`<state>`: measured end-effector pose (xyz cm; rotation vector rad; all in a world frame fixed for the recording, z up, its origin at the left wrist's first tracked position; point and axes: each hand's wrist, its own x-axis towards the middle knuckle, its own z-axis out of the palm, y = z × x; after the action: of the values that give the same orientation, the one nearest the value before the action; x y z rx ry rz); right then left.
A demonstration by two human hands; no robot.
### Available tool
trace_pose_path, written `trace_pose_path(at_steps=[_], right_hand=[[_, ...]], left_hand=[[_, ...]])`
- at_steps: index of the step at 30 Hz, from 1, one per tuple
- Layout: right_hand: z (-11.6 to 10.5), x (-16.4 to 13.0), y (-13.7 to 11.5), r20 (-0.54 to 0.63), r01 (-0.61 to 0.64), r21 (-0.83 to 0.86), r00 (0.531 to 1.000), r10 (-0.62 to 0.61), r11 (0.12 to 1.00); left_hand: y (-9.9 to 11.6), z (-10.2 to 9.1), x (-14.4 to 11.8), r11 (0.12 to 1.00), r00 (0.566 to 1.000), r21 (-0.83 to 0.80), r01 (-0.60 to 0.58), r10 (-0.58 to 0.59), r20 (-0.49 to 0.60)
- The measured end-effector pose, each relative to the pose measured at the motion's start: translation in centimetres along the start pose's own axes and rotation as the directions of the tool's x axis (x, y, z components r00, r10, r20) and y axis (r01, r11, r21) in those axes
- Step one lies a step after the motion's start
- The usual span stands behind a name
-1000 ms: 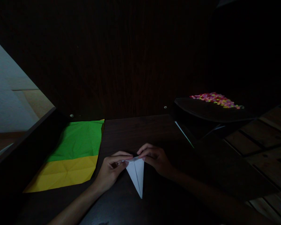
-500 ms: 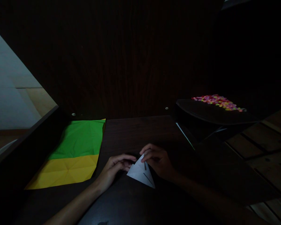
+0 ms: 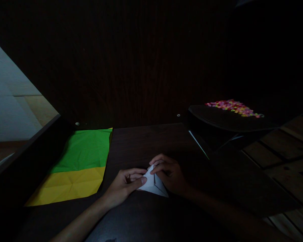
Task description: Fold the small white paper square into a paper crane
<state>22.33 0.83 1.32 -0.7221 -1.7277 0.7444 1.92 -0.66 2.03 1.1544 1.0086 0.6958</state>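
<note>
Between my hands, just over the dark tabletop, is a folded sheet of white paper (image 3: 149, 180), roughly triangular with layered flaps. My left hand (image 3: 124, 185) grips its left side, thumb on top and fingers behind. My right hand (image 3: 169, 172) pinches the upper tip between thumb and fingers. Parts of the paper's far side are hidden by my fingers. To the left of my left hand lie creased sheets of green paper (image 3: 87, 149) and yellow paper (image 3: 73, 183), spread flat.
A dark wooden panel (image 3: 131, 74) stands behind the tabletop (image 3: 141, 137), and a low ledge (image 3: 37, 144) runs along the left. At the right, a dark rounded surface (image 3: 217, 119) bears a pile of small colourful pieces (image 3: 234, 107). Wooden slats (image 3: 293, 168) show beyond it.
My left thumb has come down onto the front of the white paper, covering its left corner. My right hand keeps its pinch at the tip. The view has shifted slightly.
</note>
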Motion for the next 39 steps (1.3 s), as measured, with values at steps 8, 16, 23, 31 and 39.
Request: trace_pose_path(at_steps=[8, 16, 23, 31, 39], right_hand=[[0.6, 0.0, -0.3, -0.017, 0.010, 0.026, 1.000, -0.009, 1.000], [0.9, -0.2, -0.5, -0.047, -0.005, 0.027, 0.999, 0.007, 1.000], [1.3, -0.3, -0.5, -0.047, -0.038, 0.090, 0.998, 0.043, 0.995], [0.7, -0.6, -0.3, 0.042, -0.190, 0.197, 0.982, 0.185, 0.962], [1.2, -0.1, -0.4, 0.074, -0.355, 0.028, 0.933, 0.352, 0.934]], left_hand=[[0.3, 0.2, -0.1, 1.000, 0.996, -0.022, -0.003, 0.005, 0.092], [0.5, 0.6, -0.4, 0.996, 0.989, -0.085, 0.026, -0.014, 0.145], [0.6, 0.8, -0.4, 0.995, 0.992, -0.089, 0.036, -0.025, 0.123], [0.5, 0.7, -0.2, 0.997, 0.994, -0.075, -0.004, 0.012, 0.112], [0.4, 0.7, -0.4, 0.999, 0.995, -0.040, -0.010, 0.014, 0.103]])
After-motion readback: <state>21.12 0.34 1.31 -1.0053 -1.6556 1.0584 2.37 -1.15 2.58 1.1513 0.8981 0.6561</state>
